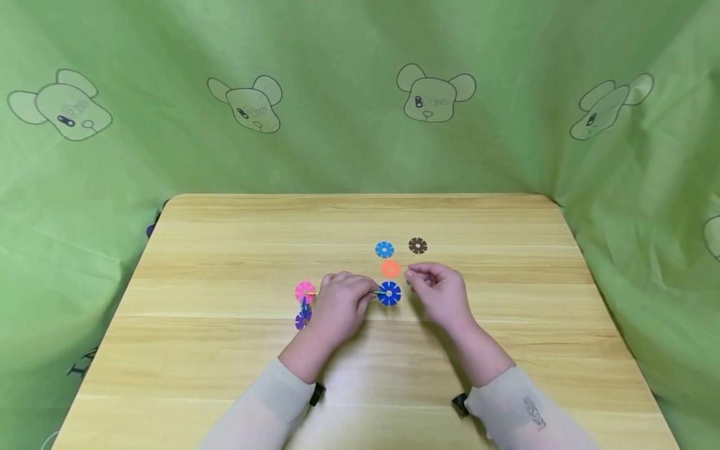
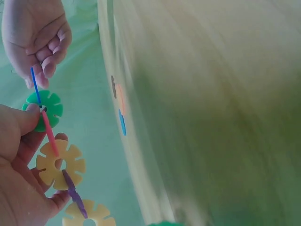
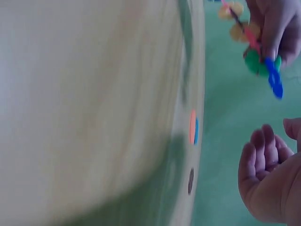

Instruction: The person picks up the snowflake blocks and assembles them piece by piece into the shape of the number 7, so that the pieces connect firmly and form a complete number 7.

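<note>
My left hand point(image 1: 344, 303) pinches a green slotted disc point(image 2: 55, 112) between thumb and fingers. This disc belongs to a chain of slotted plastic discs held up off the table. A dark blue disc point(image 1: 382, 299) is slotted into the green one at the chain's right end. In the left wrist view a red disc point(image 2: 50, 134), a yellow disc point(image 2: 75, 165) and a purple disc point(image 2: 74, 194) follow along the chain. A pink disc point(image 1: 301, 285) hangs toward its left end. My right hand point(image 1: 444, 297), fingers loosely curled with nothing in them, hovers just right of the dark blue disc, apart from it.
Beyond the hands, an orange disc point(image 1: 385, 270), a light blue disc point(image 1: 380, 253) and a brown disc point(image 1: 412, 245) lie loose on the wooden table point(image 1: 253, 237). Green cloth point(image 1: 337, 156) with printed bear heads hangs behind and beside the table.
</note>
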The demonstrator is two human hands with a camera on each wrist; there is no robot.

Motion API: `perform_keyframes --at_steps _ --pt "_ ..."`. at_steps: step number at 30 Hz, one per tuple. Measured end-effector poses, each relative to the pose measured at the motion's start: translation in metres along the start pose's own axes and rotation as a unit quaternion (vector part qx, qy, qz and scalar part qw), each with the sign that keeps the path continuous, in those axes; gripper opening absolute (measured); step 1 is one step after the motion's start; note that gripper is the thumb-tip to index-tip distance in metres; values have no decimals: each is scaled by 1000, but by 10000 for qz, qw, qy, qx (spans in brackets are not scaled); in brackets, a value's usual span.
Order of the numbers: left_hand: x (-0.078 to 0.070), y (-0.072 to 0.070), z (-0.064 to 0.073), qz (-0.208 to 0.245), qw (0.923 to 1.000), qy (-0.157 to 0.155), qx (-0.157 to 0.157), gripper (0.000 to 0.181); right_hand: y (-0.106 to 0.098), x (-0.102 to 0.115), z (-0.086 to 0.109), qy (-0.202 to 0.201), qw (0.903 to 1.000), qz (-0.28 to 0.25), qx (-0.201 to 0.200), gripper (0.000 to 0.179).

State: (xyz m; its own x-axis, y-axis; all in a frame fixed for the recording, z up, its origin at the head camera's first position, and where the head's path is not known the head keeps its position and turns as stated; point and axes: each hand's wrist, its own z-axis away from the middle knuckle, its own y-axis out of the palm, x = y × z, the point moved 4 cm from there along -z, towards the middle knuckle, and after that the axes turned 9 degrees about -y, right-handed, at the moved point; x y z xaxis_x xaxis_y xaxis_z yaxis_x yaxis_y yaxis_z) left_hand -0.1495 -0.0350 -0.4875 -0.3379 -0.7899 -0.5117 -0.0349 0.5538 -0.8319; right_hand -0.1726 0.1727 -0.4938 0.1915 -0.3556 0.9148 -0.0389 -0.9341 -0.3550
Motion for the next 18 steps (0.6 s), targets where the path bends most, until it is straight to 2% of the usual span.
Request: perform_keyframes --at_steps 4,8,13,18 --pt "1 0 1 36 10000 19 -9 12 -12 -4 -15 -384 9967 640 -317 21" --pt "1 1 2 61 9999 90 -30 11 -18 -12 -28 -513 9897 1267 -421 29" --pt "1 2 3 90 9998 175 -68 11 -19 -24 -40 -430 9792 1959 -307 43" --pt "1 3 3 89 9998 155 -40 11 -19 -37 -52 -297 9725 2308 -77 53"
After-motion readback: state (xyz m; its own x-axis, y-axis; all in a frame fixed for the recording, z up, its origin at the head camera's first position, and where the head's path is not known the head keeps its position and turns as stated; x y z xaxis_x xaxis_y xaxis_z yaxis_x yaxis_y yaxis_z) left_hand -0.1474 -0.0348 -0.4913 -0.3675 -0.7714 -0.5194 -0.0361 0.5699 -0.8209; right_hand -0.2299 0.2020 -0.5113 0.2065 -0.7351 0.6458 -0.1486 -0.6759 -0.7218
